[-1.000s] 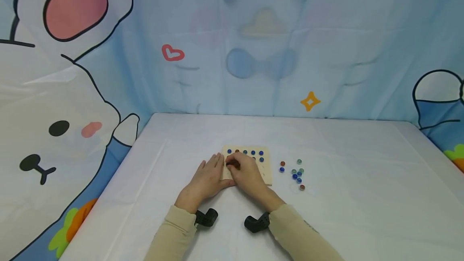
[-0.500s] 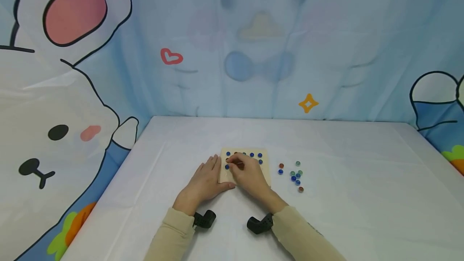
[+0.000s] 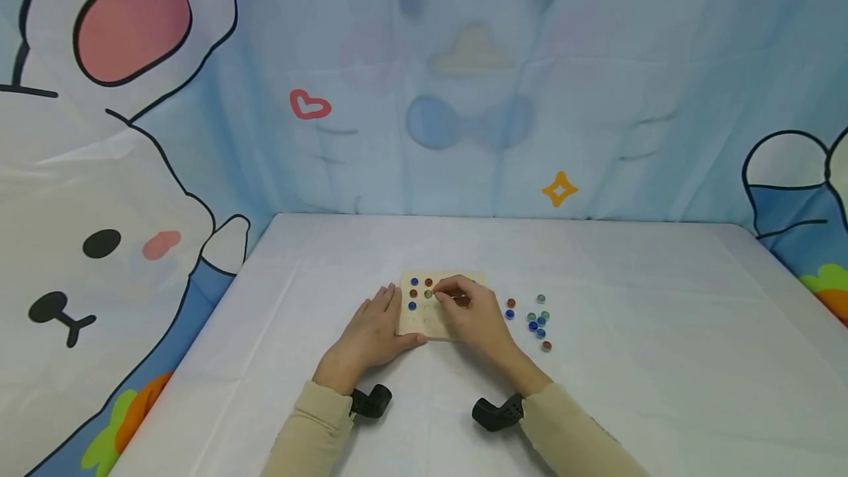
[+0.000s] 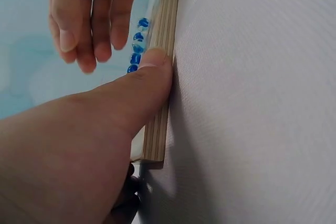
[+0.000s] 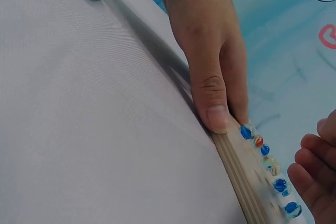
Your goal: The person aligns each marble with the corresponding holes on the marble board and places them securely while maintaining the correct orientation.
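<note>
A pale wooden board (image 3: 433,324) with shallow hollows lies on the table, its layered edge showing in both wrist views. Glass marbles sit in some hollows, among them a greenish marble (image 3: 428,294), a brown marble (image 3: 414,293) and a blue marble (image 3: 412,306). My left hand (image 3: 371,333) rests along the board's left side with straight fingers, its thumb (image 4: 149,66) pressing the near edge. Over the right part of the board hovers my right hand (image 3: 477,315), fingers loosely bent, with nothing seen between them; it hides several hollows.
Right of the board lie several loose marbles (image 3: 533,326), blue, green and brown. Both wrists carry black camera mounts (image 3: 498,414). A white cloth covers the table (image 3: 662,330), and a printed blue curtain (image 3: 371,168) hangs behind it.
My right hand has moved rightward from the board's left hollows, uncovering the blue, brown and greenish marbles there. My left hand stays at the board's left side. The head view shifts slightly.
</note>
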Tool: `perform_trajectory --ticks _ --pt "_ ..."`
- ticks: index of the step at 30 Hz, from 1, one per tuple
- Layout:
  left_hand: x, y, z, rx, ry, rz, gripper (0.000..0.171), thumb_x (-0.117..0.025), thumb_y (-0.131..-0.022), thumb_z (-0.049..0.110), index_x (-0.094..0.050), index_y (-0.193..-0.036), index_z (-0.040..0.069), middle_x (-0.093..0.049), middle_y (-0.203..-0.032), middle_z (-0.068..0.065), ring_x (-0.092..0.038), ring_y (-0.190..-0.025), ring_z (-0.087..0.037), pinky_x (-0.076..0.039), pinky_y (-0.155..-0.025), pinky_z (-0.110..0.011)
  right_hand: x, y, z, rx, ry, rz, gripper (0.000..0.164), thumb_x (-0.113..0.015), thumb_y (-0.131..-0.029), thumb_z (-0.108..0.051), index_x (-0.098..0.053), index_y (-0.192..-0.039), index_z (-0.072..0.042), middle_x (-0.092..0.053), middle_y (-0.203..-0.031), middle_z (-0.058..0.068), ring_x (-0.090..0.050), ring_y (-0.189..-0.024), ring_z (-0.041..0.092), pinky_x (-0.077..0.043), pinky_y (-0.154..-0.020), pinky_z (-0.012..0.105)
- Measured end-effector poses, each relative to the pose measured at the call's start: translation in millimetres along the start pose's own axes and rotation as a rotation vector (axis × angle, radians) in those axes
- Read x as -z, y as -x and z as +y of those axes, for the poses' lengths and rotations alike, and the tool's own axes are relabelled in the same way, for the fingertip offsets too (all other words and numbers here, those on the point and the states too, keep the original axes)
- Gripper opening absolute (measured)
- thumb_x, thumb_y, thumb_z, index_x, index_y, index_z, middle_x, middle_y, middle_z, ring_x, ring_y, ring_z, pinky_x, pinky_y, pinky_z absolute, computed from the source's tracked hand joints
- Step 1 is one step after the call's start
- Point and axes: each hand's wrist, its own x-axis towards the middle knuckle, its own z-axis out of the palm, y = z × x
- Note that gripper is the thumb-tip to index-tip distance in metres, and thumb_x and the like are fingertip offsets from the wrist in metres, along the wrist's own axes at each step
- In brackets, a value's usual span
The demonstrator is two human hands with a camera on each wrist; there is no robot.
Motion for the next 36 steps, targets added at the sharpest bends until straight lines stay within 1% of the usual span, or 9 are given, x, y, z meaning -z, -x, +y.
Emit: perform_trajectory --ticks 6,11,18,23,27,31,33,34,36 --pt "0.4 0.5 1.8 -0.002 -0.004 -0.002 0.094 -0.062 -0.092 0.055 -0.023 -0.155 -0.003 -0.024 -0.163 -0.02 -0.022 -0.152 -0.034 -0.024 -0.123 -0.051 16 5 2 0.018 0.016 0.031 0.01 -0.066 -0.095 -0.012 -0.071 -0.103 -0.01 -0.072 -0.103 0.002 -0.067 -0.096 0.016 -0.057 -0.084 0.026" --pt "0.3 0.2 2.4 0.006 -0.017 -0.008 0.094 -0.061 -0.093 0.056 -0.023 -0.156 -0.003 -0.023 -0.163 -0.019 -0.022 -0.153 -0.033 -0.023 -0.124 -0.049 30 10 6 0.019 0.032 0.064 0.009 -0.066 -0.095 -0.012 -0.071 -0.103 -0.009 -0.073 -0.103 0.005 -0.068 -0.096 0.017 -0.056 -0.081 0.021" --pt "-1.5 -0.2 2.7 0.009 -0.017 -0.007 0.093 -0.061 -0.093 0.055 -0.023 -0.156 -0.002 -0.023 -0.163 -0.018 -0.021 -0.153 -0.032 -0.022 -0.124 -0.048 51 17 13 -0.042 0.057 0.084 0.012 -0.065 -0.096 -0.012 -0.07 -0.106 -0.008 -0.072 -0.107 0.006 -0.067 -0.1 0.019 -0.055 -0.081 0.019" --pt "-2.7 -0.2 2.2 0.007 -0.018 -0.002 0.092 -0.061 -0.093 0.054 -0.023 -0.155 -0.002 -0.023 -0.163 -0.019 -0.021 -0.153 -0.032 -0.022 -0.124 -0.049 65 24 21 -0.073 0.105 0.099 0.013 -0.063 -0.098 -0.013 -0.069 -0.108 -0.009 -0.071 -0.108 0.005 -0.065 -0.099 0.016 -0.054 -0.08 0.016" --pt "-3.1 0.1 1.7 0.007 -0.015 -0.003 0.092 -0.061 -0.093 0.054 -0.023 -0.156 -0.002 -0.023 -0.163 -0.019 -0.021 -0.153 -0.032 -0.022 -0.124 -0.049 76 28 26 -0.063 0.124 0.122 0.013 -0.062 -0.098 -0.015 -0.07 -0.108 -0.01 -0.071 -0.107 0.005 -0.067 -0.096 0.016 -0.054 -0.078 0.015" --pt "-3.1 0.4 1.3 0.01 -0.008 -0.005 0.093 -0.061 -0.093 0.054 -0.022 -0.156 -0.002 -0.022 -0.164 -0.018 -0.02 -0.153 -0.032 -0.021 -0.124 -0.049 87 33 31 -0.05 0.116 0.132 0.014 -0.061 -0.099 -0.016 -0.069 -0.109 -0.009 -0.073 -0.106 0.01 -0.071 -0.092 0.024 -0.054 -0.072 0.014" --pt "-3.2 0.3 1.0 0.012 -0.008 -0.006 0.093 -0.061 -0.093 0.054 -0.022 -0.156 -0.002 -0.022 -0.164 -0.018 -0.02 -0.153 -0.032 -0.021 -0.124 -0.049 92 35 34 -0.045 0.123 0.14 0.015 -0.061 -0.1 -0.017 -0.069 -0.109 -0.01 -0.073 -0.107 0.01 -0.071 -0.092 0.026 -0.053 -0.07 0.013" --pt "-3.4 0.3 0.7 0.013 -0.009 -0.007 0.093 -0.061 -0.093 0.054 -0.022 -0.156 -0.002 -0.021 -0.164 -0.018 -0.019 -0.154 -0.031 -0.021 -0.125 -0.049 95 35 36 -0.045 0.129 0.143 0.015 -0.061 -0.1 -0.018 -0.069 -0.109 -0.01 -0.072 -0.107 0.009 -0.071 -0.092 0.026 -0.052 -0.07 0.013" --pt "-3.4 0.3 0.2 0.015 -0.01 -0.011 0.093 -0.06 -0.093 0.055 -0.021 -0.156 -0.001 -0.021 -0.164 -0.017 -0.019 -0.154 -0.031 -0.02 -0.125 -0.048 100 37 39 -0.042 0.152 0.152 0.016 -0.061 -0.1 -0.02 -0.069 -0.11 -0.011 -0.072 -0.109 0.008 -0.071 -0.091 0.022 -0.052 -0.073 0.01"
